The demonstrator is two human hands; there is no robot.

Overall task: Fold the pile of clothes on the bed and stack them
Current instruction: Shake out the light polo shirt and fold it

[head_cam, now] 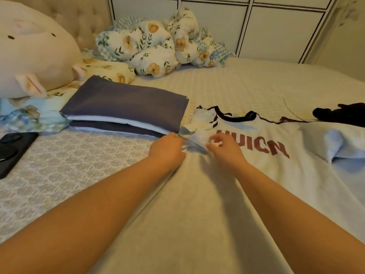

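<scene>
While our two hands work at the near middle of the bed point(246, 84), plenty lies around them. A dark phone point(13, 151) sits on the bedspread at far left, well apart from us. A big plush pig point(33, 50) leans on the headboard point(87, 18), and a bunched floral quilt point(156, 44) is heaped beside it at the far side. A dark garment point(341, 113) lies at the right edge, just beyond the shirt's far shoulder. White cabinets point(276, 30) stand behind the bed. Nothing blocks our reach; the stack point(126, 109) lies just left of the shirt, close to our left hand.

We see no box or basket; the stack is the only holder of finished pieces, grey folded cloth with a white layer between.

The shirt point(296, 171) is white, spread flat across the bed towards us, with a dark collar band and dark red block letters on the chest. Its left sleeve is gathered into small creases, and a loose fold stands up near its right side.

Our left hand point(167, 149) pinches the bunched sleeve cloth, fingers curled tight. Our right hand point(225, 149) grips the same sleeve just beside it, fingers curled on the fabric by the letters.
</scene>
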